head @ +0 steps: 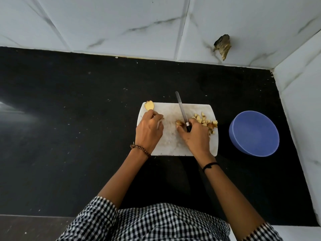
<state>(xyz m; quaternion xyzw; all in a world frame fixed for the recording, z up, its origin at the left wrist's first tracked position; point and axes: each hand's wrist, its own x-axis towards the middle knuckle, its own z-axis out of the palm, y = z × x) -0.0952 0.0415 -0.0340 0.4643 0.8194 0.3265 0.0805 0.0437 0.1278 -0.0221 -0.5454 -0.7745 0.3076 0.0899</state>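
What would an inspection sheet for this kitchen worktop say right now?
Surface: black counter with a white cutting board on it.
Job's things: knife, tip past the board's far edge; ginger slice at its far left corner; chopped pieces on its right side.
Clutter: blue bowl right of the board.
Hands: right hand grips the knife handle; left hand rests on the board, fingers curled, hold unclear.
Cables: nothing seen.
Surroundings: white marbled wall tiles, one with a ragged hole.

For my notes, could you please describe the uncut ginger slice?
Find the white rectangular cutting board on the black counter. At its far left corner, beyond the left hand, lies the flat yellow ginger slice, whole, unlike the small diced pieces rightward.
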